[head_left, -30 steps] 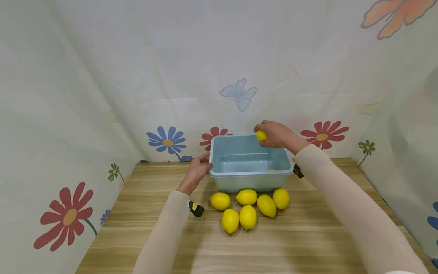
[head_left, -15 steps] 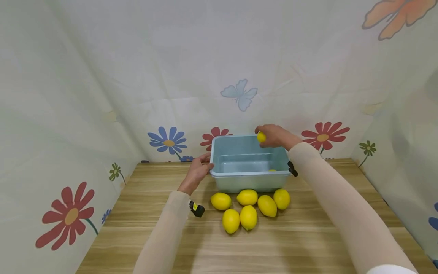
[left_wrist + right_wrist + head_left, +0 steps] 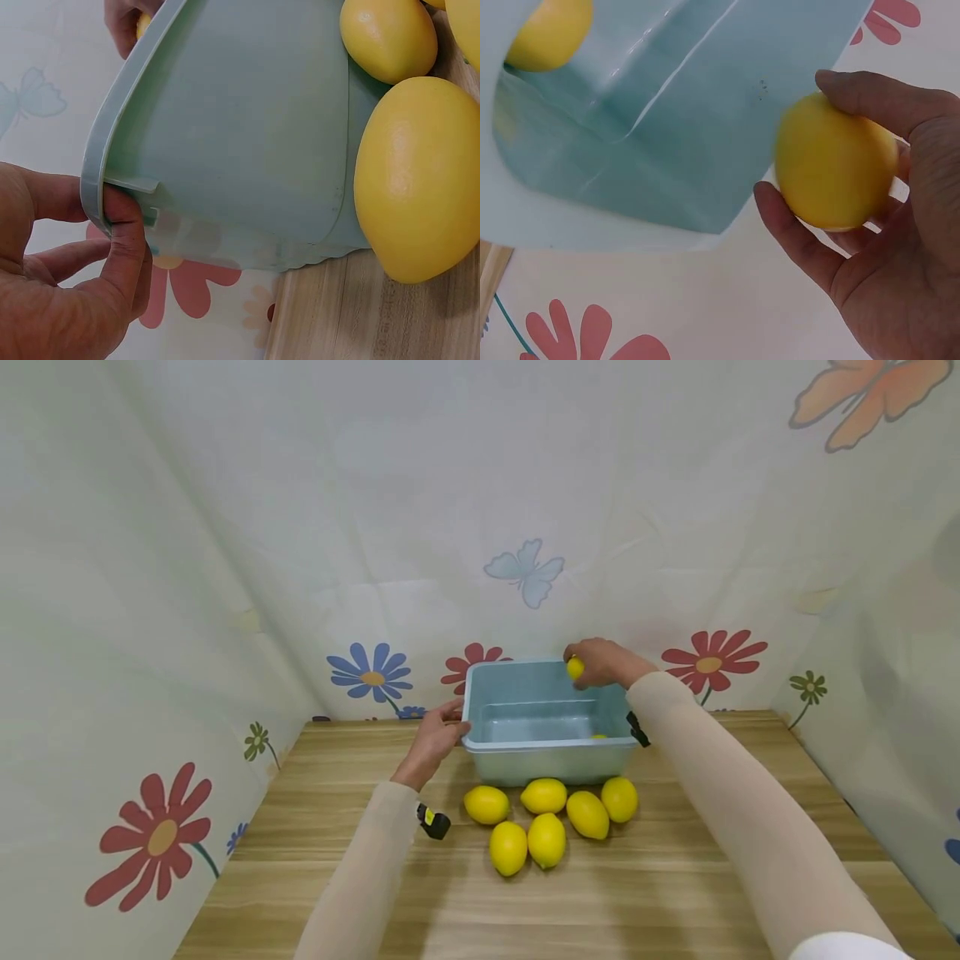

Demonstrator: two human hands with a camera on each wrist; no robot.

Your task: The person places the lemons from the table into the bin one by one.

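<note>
A light blue plastic bin (image 3: 555,764) stands on the wooden table. At its left end my left hand (image 3: 432,739) pinches the rim between thumb and fingers, seen closer up in the left wrist view, where the hand (image 3: 75,277) holds the bin's corner (image 3: 94,169). Over the bin's far right part, my right hand (image 3: 603,662) holds a lemon (image 3: 575,667). The right wrist view shows that lemon (image 3: 834,161) between the thumb and fingers of the right hand (image 3: 907,210). Inside the bin lies another lemon (image 3: 551,34), mostly hidden by the front wall in the head view.
Several lemons (image 3: 547,841) lie on the table (image 3: 525,918) just in front of the bin. A curtain (image 3: 420,468) printed with flowers and butterflies hangs behind the table and along both sides.
My right hand has sunk slightly with the lemon, over the bin's far right part. The left hand keeps its hold on the rim. The lemons on the table have stayed in place.
</note>
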